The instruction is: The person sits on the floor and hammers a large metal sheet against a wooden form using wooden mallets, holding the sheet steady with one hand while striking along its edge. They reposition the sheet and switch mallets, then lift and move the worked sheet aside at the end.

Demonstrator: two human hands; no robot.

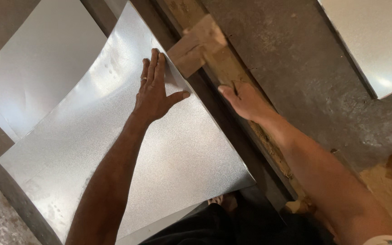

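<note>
Sheet metal (182, 154) lies under your left hand (154, 93): one bright galvanised sheet, slightly bowed upward along its far edge, resting across the dark bench (296, 68) and overhanging toward you.

Count three sheets in view:
- the sheet under your hand, centre;
- a second sheet (37, 68) beneath and to the left of it, partly covered;
- a third sheet (377, 41) at the upper right, well apart from the other two.

Left hand: flat on the sheet near its far right edge, palm down, fingers together and extended, thumb spread to the right. It presses on the surface and grips nothing. One ring shows on a finger.

Right hand (246, 100): resting on the long wooden beam (232, 77) that runs diagonally just beside the sheet's right edge. The fingers curl over the beam's far side, so you cannot tell how firmly they close on it. The thumb points toward the sheet without touching it.

One short wooden block (196, 45) lies across the beam, just beyond both hands, with its near corner at the sheet's edge.

One bare foot (221, 200) shows below the sheet's near corner.
</note>
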